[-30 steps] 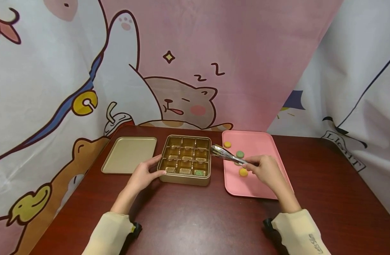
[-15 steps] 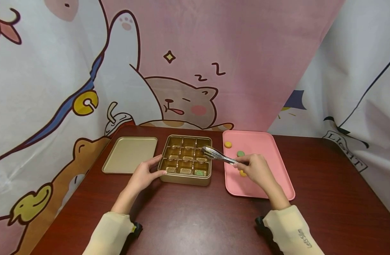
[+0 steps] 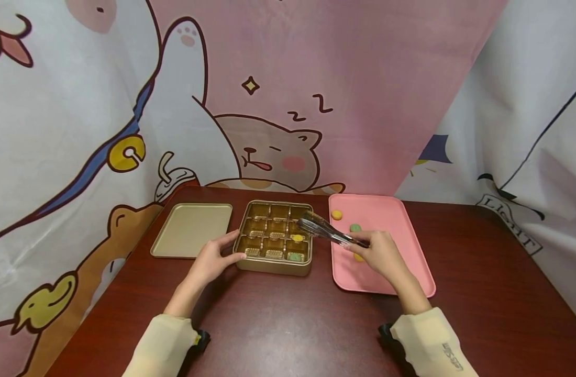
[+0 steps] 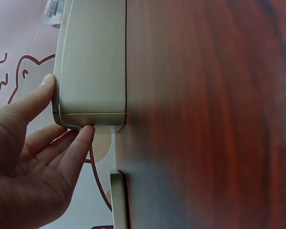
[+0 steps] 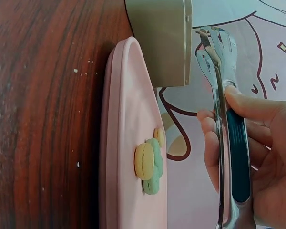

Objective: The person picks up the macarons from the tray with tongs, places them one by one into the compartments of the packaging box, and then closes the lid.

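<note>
A gold tin box (image 3: 273, 266) with a divided insert stands mid-table. My left hand (image 3: 216, 255) grips its near left corner, thumb on the front rim and fingers along the side. In the right column, a yellow macaron (image 3: 297, 238) lies in the middle compartment and a green macaron (image 3: 295, 257) in the front one. My right hand (image 3: 379, 252) holds metal tongs (image 3: 325, 230), their tips above the box's right side. In the right wrist view, the tong arms (image 5: 219, 62) stand apart, with no macaron visible between them.
Right of the box lies a pink tray (image 3: 382, 277) bearing yellow macarons (image 5: 144, 161) and green macarons (image 5: 151, 185), partly hidden by my right hand in the head view. A flat gold lid (image 3: 191, 230) lies left of the box. A printed curtain (image 3: 363, 104) hangs behind the table.
My right hand has carried the tongs left from the tray to above the box. The tongs have spread, and a yellow macaron now shows in the middle right compartment. My left hand stays put.
</note>
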{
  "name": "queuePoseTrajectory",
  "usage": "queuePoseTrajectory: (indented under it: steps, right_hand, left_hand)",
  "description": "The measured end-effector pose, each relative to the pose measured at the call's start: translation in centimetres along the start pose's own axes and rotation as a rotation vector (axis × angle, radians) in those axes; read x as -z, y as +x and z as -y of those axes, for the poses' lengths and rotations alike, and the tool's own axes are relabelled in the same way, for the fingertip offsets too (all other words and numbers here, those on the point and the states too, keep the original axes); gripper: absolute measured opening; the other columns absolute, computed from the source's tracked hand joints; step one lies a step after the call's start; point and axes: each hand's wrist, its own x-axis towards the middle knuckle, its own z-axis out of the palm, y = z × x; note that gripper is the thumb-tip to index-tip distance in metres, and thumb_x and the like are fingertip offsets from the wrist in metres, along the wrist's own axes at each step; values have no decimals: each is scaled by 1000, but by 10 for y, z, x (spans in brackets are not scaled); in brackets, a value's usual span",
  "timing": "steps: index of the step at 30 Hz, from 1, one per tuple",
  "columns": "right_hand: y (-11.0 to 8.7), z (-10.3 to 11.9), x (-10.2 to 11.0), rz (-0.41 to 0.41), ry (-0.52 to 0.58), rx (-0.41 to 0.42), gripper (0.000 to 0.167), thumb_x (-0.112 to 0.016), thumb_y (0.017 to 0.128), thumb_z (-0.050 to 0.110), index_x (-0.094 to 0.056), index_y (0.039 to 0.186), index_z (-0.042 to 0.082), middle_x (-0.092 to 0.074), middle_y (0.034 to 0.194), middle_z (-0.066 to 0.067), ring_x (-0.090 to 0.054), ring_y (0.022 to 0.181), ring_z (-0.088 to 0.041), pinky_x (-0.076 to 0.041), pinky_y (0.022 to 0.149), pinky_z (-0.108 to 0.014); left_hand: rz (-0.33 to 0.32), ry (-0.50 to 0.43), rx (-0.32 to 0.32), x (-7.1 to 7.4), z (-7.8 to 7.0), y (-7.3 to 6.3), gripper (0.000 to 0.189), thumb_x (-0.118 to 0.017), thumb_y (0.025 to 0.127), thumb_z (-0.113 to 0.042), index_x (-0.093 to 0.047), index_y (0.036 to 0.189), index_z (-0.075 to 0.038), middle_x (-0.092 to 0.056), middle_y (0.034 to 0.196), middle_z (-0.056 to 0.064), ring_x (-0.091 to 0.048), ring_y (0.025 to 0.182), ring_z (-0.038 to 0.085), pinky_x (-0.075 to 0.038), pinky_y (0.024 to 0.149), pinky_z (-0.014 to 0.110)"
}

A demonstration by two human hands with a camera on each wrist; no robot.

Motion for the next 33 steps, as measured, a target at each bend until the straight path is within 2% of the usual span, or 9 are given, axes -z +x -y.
queuePoseTrajectory:
  steps: [5, 12, 16, 24, 28, 33]
  right_hand:
    - [-3, -2, 5, -11, 6, -11, 32, -79, 86, 22, -77, 110, 3, -77, 90, -11, -57, 69, -12, -42, 59, -24]
    - [-8, -11, 13, -30, -13, -41, 36, -79, 85, 24, -76, 115, 5, -77, 101, -13, -55, 72, -15, -41, 59, -23]
    - [-12, -16, 19, -40, -9, -36, 36, -79, 85, 23, -75, 115, 5, -77, 98, -12, -54, 72, -15, -41, 58, -22]
    - [-22, -25, 34, -59, -35, -27, 35, -79, 86, 21, -75, 118, 7, -77, 103, -14, -62, 79, -18, -47, 64, -26]
    - [-27, -30, 41, -60, -58, -42, 35, -79, 85, 20, -74, 118, 7, -77, 102, -15, -62, 78, -19, -47, 64, -27]
    - [-34, -37, 47, -75, -79, -53, 36, -80, 84, 21, -75, 116, 5, -77, 96, -14, -57, 72, -14, -43, 61, -24]
  left_hand:
    - [-1, -2, 8, 0, 0, 0, 68, -77, 88, -20, -49, 147, -2, -48, 152, 15, -46, 140, 35, -39, 114, 52]
    - [-1, -6, 11, -1, 0, 0, 68, -77, 88, -19, -48, 147, -2, -47, 152, 15, -46, 140, 35, -40, 114, 52]
    - [0, -8, 8, -1, 0, 0, 68, -77, 88, -18, -48, 147, -2, -47, 153, 15, -45, 141, 35, -40, 114, 52]
    - [-1, -8, 6, 0, -1, -1, 67, -77, 88, -18, -48, 147, -1, -47, 153, 15, -45, 140, 35, -40, 114, 52]
    - [0, -15, 6, 0, -2, -1, 67, -76, 88, -17, -48, 147, -1, -47, 153, 15, -47, 139, 36, -41, 113, 52]
    - [3, -20, 13, 0, -2, -1, 67, -76, 88, -16, -48, 147, -1, -47, 153, 15, -46, 140, 36, -40, 113, 52]
